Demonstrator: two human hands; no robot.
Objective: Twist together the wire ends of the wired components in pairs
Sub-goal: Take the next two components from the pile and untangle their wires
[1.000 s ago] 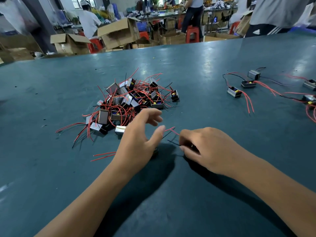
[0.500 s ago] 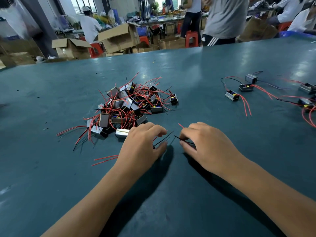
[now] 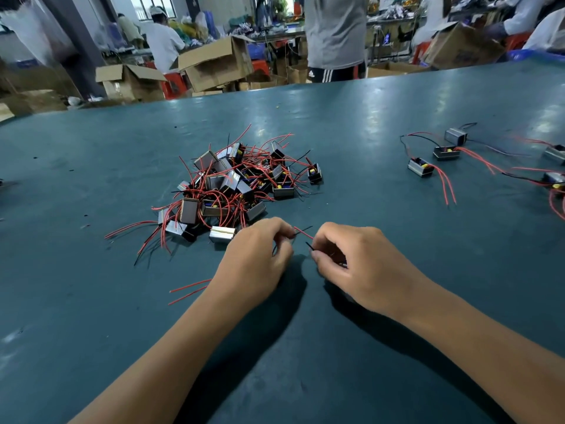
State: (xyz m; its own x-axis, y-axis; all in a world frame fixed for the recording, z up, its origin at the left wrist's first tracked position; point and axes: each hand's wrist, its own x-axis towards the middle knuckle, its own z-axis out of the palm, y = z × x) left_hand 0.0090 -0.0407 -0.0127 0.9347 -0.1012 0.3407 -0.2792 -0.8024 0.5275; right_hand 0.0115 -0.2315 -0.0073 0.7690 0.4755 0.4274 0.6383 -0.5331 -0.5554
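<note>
Head view: left grip (image 3: 260,258) and right grip (image 3: 357,264) each pinch thin wire ends (image 3: 302,234) just above the table (image 3: 91,332) (near the pile (image 3: 235,185)). Light, springy, slippery; pinch close to tips.

- You have two hands (image 3: 256,261) at work.
- You see one heap of wired components (image 3: 235,185) on your left.
- You see at least five separate components (image 3: 420,168) on your right.
</note>
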